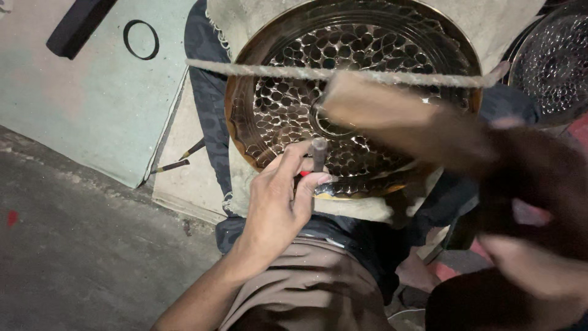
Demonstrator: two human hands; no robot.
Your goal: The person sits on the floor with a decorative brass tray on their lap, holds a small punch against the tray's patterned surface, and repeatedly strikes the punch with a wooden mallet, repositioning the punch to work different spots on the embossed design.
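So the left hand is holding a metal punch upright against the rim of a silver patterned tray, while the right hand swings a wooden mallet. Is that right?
Not quite: the tray is brass or gold-coloured, not silver, as the head view shows. The rest stands: the left hand holds the metal punch upright at the tray's near rim, and the right hand, blurred by motion, grips a wooden mallet.
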